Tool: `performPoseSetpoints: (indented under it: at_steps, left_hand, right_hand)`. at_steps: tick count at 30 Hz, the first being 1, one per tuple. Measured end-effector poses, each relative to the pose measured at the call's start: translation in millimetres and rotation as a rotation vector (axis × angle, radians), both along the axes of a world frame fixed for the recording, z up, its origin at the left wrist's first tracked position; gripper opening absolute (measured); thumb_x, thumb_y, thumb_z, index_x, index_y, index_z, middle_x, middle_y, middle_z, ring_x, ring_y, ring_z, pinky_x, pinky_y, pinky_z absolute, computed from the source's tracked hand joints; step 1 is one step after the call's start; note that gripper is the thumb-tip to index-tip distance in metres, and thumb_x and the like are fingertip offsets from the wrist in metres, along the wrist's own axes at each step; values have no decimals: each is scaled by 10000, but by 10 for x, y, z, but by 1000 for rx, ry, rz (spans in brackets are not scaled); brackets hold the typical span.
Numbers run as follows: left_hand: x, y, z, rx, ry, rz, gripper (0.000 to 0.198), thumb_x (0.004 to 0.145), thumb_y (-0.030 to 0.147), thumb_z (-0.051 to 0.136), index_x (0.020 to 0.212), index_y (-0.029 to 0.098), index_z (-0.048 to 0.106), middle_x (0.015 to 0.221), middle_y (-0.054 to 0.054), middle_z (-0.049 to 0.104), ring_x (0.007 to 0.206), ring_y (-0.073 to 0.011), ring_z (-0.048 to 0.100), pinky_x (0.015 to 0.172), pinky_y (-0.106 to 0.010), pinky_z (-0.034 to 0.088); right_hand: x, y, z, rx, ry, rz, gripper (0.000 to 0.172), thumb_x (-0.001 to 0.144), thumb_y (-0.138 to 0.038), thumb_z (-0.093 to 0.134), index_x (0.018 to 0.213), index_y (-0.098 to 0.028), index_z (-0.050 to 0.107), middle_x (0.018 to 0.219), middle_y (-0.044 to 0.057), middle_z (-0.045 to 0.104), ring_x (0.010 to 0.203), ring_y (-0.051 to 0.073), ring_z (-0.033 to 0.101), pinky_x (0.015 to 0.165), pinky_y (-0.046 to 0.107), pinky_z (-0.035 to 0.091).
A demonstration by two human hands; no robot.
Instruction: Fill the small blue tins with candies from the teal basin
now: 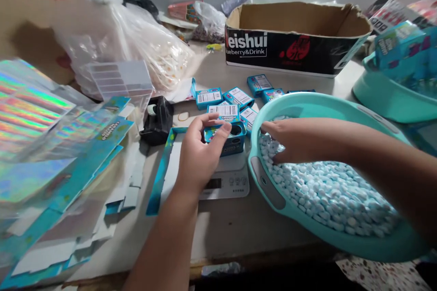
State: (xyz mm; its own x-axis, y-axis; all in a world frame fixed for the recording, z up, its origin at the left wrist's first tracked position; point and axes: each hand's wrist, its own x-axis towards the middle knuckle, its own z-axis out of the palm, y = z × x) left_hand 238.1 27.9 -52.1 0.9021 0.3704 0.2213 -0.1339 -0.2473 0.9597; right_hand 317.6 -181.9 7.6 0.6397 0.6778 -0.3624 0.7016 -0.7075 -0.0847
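Thumb and fingers of the left hand (200, 157) are closed on a small blue box (235, 147), pinched in the grip above the platform of a white scale (228, 187) on the table (223, 229); whether the platform is touched cannot be told. A dark opening is shown in the top of the small blue box. The right hand (285, 141) is dipped into a turquoise basin (327, 105), its fingertips hidden among white and pale-blue pieces (327, 200); whether anything is pinched by that grip cannot be told. Several more blue boxes (241, 97) are scattered beyond the scale, before a black carton (283, 54) printed "eishui". Left of the scale, a black tape dispenser (159, 120) is seen near a blue-edged tray (158, 191). The left side is covered by printed cards (116, 131) and iridescent sheets (30, 104), backed by a translucent plastic bag (136, 32). At far right, blue packages (399, 50) are piled in a second basin (380, 100).
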Motion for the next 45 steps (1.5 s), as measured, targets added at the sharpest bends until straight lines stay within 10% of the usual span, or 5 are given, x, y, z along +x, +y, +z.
performPoseSetpoints:
  at_steps: [8,15,28,45]
  left_hand:
    - [19,162,79,-299,-169,153,256,881,420,682,1002,195,696,901,-48,722,863,-162,688,780,-280,535]
    - [20,229,131,-515,-183,226,193,838,384,707,896,200,717,789,-16,684,785,-137,668,729,-267,528]
    - [-44,94,110,-199,-185,120,228,882,400,682,963,195,740,872,-36,732,848,-154,691,845,-294,547]
    - [-67,237,195,-260,-263,239,162,884,379,622,881,238,699,824,-20,700,848,-163,680,848,-319,550]
  right_hand:
    - [97,19,-1,-67,-49,62,37,822,-214,563,835,-201,595,787,25,649,630,151,509,574,300,303]
    - [93,17,187,48,-82,73,208,864,-209,498,660,-189,535,622,-1,530,561,117,378,596,314,289]
    - [-77,237,155,806,-380,94,182,943,-221,541,936,-168,715,850,36,689,757,140,594,728,267,434]
    - [-54,65,481,545,-395,-9,228,943,-277,496,974,-178,699,961,73,669,853,198,587,818,329,401]
